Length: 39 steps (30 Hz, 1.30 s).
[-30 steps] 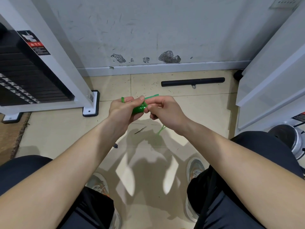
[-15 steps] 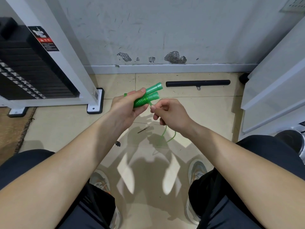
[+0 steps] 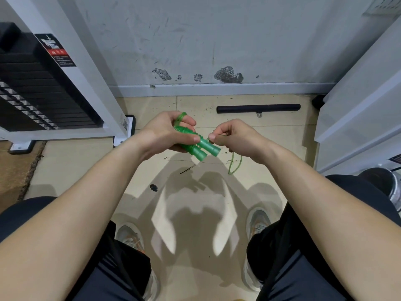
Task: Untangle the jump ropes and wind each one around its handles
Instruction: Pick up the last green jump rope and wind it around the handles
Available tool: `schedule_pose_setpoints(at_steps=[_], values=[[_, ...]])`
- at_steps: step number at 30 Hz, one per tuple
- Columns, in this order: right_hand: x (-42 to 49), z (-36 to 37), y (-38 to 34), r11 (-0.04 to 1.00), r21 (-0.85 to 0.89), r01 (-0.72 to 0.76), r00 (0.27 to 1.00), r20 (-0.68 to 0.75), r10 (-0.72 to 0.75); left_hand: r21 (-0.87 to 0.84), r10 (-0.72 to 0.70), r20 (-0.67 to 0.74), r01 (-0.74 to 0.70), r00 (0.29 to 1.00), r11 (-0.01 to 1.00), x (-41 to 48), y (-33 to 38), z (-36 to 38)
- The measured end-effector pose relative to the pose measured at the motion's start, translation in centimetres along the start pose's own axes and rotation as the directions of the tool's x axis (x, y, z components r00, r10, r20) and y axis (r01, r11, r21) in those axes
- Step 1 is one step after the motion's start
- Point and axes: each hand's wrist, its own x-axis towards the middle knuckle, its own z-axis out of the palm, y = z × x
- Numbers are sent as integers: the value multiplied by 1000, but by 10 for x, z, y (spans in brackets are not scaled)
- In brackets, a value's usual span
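Observation:
My left hand (image 3: 167, 132) grips the two green jump rope handles (image 3: 201, 148) held side by side, their free ends pointing down and to the right. Green rope is wound around the handles inside my fist, and a loop of it shows above my fingers. My right hand (image 3: 235, 135) pinches the thin green rope (image 3: 235, 162) just beside the handles. A short loop of that rope hangs below my right hand, above the floor.
A black bar (image 3: 258, 108) lies on the tiled floor near the wall. A white weight machine with a black weight stack (image 3: 32, 101) stands at the left, and a white frame (image 3: 358, 118) at the right. My shoes (image 3: 258, 222) and knees fill the foreground.
My left hand has turned the handles so their free ends now point down-right instead of up-right. My right hand moved right with the rope, and the hanging loop has shortened.

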Motion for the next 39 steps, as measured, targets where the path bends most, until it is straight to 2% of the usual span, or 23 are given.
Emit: schedule_pose_setpoints(at_steps=[2,5,7,10,14,16,20,25,33,35,39], values=[[-1,2,0,997,71,-34,999,11,33,114,39,-32,-35,999,993,1,-1,4],[-3,8,-2,982,183,-54,998,30,49,334,126,-169,-64,977,941,8,-8,8],[-6,16,-5,972,227,-59,998,-4,62,376,180,-270,-68,946,924,14,-15,11],[-7,29,-6,948,319,-9,994,-101,43,332,232,-415,-91,880,939,19,-22,17],[-7,34,-7,926,376,37,980,-196,41,45,138,-536,-135,833,990,24,-24,24],[-7,37,-6,950,306,60,975,-221,10,-88,70,-539,-138,839,986,25,-24,28],[-6,45,-2,992,58,113,946,-313,-90,-347,-105,-468,-74,878,935,23,-24,36],[-5,46,-1,990,6,139,934,-334,-129,-486,-213,-376,3,902,874,25,-26,31],[-7,49,-3,980,47,193,939,-297,-171,-559,-281,-462,-31,841,828,23,-21,29],[-7,46,-3,980,130,148,963,-246,-113,-616,-284,-431,-49,856,786,22,-16,25],[-6,31,-5,979,202,34,997,-72,-20,-670,-290,-294,20,911,742,18,-9,17]])
